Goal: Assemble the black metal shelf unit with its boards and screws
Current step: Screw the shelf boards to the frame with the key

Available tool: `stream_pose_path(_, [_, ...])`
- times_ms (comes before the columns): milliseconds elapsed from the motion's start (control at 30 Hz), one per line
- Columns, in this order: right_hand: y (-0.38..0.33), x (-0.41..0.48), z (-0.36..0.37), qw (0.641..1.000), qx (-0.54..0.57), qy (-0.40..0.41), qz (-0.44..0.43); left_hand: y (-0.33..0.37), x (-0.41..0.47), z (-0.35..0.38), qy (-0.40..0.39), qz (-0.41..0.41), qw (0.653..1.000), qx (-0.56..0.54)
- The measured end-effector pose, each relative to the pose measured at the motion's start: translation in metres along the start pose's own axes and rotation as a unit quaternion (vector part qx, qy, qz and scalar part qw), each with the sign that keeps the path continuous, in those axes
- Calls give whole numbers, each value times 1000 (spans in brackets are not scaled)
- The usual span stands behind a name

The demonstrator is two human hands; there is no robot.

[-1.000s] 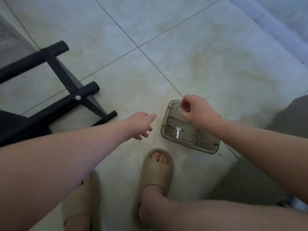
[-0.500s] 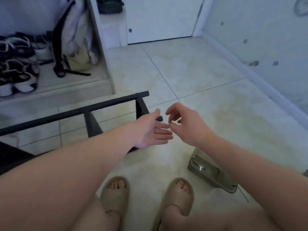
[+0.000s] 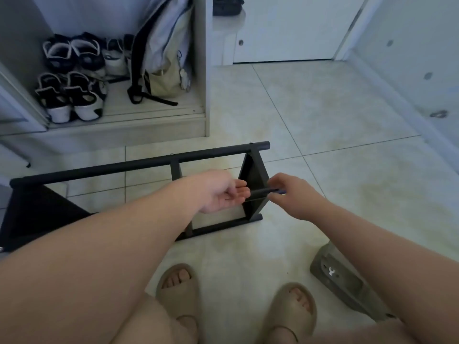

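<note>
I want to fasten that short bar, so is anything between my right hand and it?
Nothing visible does. The right hand pinches the end of the bar at the end of the frame. The left hand lies open on the bar's other side.

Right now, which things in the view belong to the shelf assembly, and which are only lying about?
For the job: black metal shelf frame; grey parts tray; small wrench in it; small part, blurred, pinched by right hand; left hand beside the frame's bar.
Lying about: shoes; backpack.
</note>
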State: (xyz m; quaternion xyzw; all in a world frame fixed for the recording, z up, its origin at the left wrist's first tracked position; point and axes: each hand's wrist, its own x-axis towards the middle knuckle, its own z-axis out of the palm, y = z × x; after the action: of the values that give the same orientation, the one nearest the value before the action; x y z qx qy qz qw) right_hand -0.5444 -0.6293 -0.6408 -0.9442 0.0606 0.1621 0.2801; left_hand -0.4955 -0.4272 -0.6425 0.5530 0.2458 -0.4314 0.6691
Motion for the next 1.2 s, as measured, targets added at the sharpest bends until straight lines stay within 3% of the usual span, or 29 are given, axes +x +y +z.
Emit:
stream_pose_path(133, [11, 20, 9, 990, -143, -11, 2, 4, 16, -8, 14, -12, 999, 38])
stream_pose_path(300, [29, 32, 13, 991, -126, -35, -15, 9, 26, -1, 53, 67, 991, 104])
stream_pose_path(400, [32, 36, 9, 992, -117, -23, -29, 8, 32, 3, 92, 126, 962, 225])
stream_pose_path(500, [32, 32, 4, 994, -91, -63, -21, 3, 39, 7, 112, 164, 918, 344])
stream_pose_path(700, [32, -13, 21, 982, -111, -149, -13, -30, 38, 33, 19, 86, 840, 535])
stream_pose_path(833, [30, -42, 36, 980, -106, -170, 3, -42, 27, 48, -38, -3, 818, 573])
stream_pose_path(933, [32, -58, 45, 985, -94, -144, 20, -46, 14, 48, -40, -43, 825, 562])
stream_pose_path(1033, [37, -66, 51, 994, -37, -91, 49, -49, 6, 46, -25, -24, 814, 580])
stream_pose_path(1100, [39, -69, 54, 997, -42, -55, 23, -53, 3, 45, -23, 6, 792, 611])
stream_pose_path(1200, [40, -63, 48, 989, -140, -1, -45, -56, 2, 45, -10, 59, 744, 666])
